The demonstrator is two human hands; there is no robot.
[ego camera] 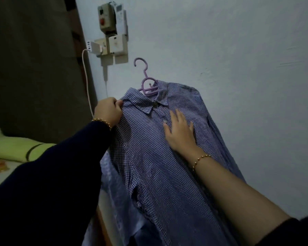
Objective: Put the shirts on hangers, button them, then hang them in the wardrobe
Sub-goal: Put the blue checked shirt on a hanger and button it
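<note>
Shirt (pixel 149 166): light, soft, limp cloth by the look of it, apt to sag or slip off its hanger (pixel 146 82), so best taken at the shoulder seam or at the hanger neck just past the fingertips, not by the loose front. Fine blue-and-white check, collared, long, spread under and between both hands before a pale wall (pixel 238 50); hanger lilac plastic, its hook free above the hands. Left hand (pixel 108 110) curled, pinching the shoulder edge beside the collar; right hand (pixel 180 132) flat, fingers straight and spread, pressing the front below the collar.
</note>
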